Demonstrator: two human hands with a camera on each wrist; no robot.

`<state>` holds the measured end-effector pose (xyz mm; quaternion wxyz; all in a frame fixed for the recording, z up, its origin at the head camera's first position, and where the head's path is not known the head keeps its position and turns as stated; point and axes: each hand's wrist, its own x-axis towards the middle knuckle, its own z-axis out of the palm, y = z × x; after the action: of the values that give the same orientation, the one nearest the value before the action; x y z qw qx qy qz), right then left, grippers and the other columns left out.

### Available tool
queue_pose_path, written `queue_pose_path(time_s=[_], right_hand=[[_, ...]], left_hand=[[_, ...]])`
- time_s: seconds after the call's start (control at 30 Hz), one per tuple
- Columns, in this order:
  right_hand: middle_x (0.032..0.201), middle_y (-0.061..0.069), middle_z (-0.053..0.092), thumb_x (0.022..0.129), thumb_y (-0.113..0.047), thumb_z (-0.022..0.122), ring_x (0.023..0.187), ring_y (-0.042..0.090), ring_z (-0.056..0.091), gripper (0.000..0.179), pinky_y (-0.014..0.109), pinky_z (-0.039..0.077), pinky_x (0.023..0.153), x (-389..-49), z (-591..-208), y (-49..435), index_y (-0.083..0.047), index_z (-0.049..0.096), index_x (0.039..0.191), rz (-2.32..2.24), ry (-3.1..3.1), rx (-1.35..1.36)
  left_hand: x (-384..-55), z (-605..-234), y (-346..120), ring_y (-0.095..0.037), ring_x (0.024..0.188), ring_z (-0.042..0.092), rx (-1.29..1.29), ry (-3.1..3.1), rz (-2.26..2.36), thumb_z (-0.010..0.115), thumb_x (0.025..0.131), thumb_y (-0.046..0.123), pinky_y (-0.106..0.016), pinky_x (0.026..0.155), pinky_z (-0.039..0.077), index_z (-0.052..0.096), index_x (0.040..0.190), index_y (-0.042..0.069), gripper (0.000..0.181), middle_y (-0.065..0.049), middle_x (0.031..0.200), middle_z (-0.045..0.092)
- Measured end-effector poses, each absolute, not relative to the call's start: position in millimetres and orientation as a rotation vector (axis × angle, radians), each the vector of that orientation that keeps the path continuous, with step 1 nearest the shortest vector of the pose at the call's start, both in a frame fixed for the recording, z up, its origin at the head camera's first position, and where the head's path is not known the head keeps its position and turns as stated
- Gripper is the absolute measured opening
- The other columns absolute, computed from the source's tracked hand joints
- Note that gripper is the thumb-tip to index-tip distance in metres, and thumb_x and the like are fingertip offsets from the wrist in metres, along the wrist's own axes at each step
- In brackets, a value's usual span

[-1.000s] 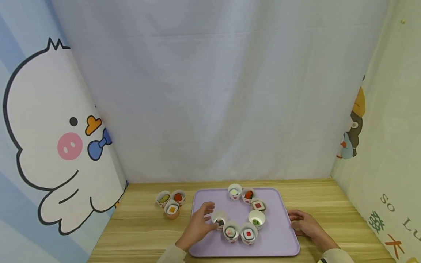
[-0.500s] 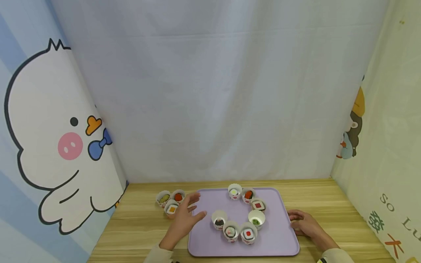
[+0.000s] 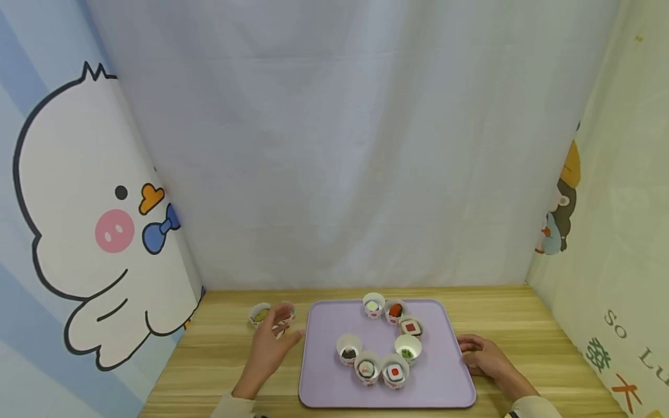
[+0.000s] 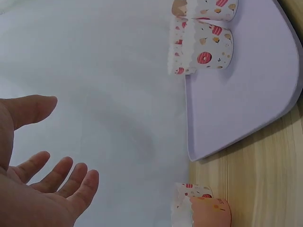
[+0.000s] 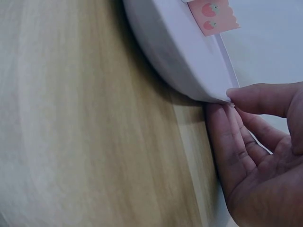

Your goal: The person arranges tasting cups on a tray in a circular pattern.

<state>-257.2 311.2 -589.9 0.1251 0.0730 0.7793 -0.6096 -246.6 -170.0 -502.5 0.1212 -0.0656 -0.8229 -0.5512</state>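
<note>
My left hand (image 3: 265, 350) hovers over the small group of paper cups left of the tray, fingers spread and nothing in its grasp. One of these cups, with a yellow-green filling (image 3: 259, 314), shows beside the fingers; the hand partly covers the others. In the left wrist view, an orange cup (image 4: 211, 212) stands below the fingers. At the right side of the lilac tray (image 3: 439, 380), my right hand (image 3: 487, 358) pinches the rim: in the right wrist view its thumb (image 5: 260, 98) lies on top of the edge, with fingers against the outside.
Several paper cups holding sushi-like pieces form a curve on the tray, from a white cup (image 3: 373, 305) at the back to one with a dark filling (image 3: 348, 350) at front left. A pale curtain (image 3: 334, 174) hangs behind the wooden table (image 3: 219, 360).
My left hand has moved left, from beside the dark-filled cup on the tray to above the cups on the table. My right hand has stayed at the tray's edge.
</note>
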Motion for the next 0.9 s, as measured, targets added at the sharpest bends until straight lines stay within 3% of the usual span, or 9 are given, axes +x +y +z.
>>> queue_pose_path(time_s=[0.2,0.6,0.9], right_hand=[[0.101,0.002,0.059,0.078,0.005,0.062,0.083,0.016,0.060,0.061,0.034,0.057,0.069,-256.5,-591.5,310.6,0.011,0.045,0.136,-1.778,2.275,0.234],[0.102,0.003,0.059,0.079,0.007,0.062,0.084,0.015,0.061,0.062,0.034,0.057,0.069,-256.8,-591.1,310.0,0.012,0.042,0.137,-1.788,2.265,0.228],[0.103,0.005,0.059,0.079,0.007,0.062,0.084,0.015,0.060,0.060,0.035,0.057,0.070,-255.3,-590.7,309.5,0.012,0.043,0.137,-1.769,2.284,0.226]], left_hand=[[-245.8,-504.1,-185.8,-0.034,0.132,0.049,-0.097,-2.408,-1.599,0.077,0.083,0.010,-0.044,0.106,0.045,0.046,0.137,0.003,0.062,-0.019,0.138,0.054],[-244.6,-518.2,-208.9,-0.031,0.136,0.043,0.043,-2.340,-1.651,0.076,0.085,0.012,-0.048,0.111,0.038,0.036,0.145,0.005,0.073,-0.018,0.148,0.043],[-244.9,-540.7,-213.2,-0.039,0.141,0.034,0.197,-2.330,-1.739,0.078,0.082,0.013,-0.050,0.118,0.029,0.029,0.148,-0.002,0.084,-0.025,0.151,0.037]])
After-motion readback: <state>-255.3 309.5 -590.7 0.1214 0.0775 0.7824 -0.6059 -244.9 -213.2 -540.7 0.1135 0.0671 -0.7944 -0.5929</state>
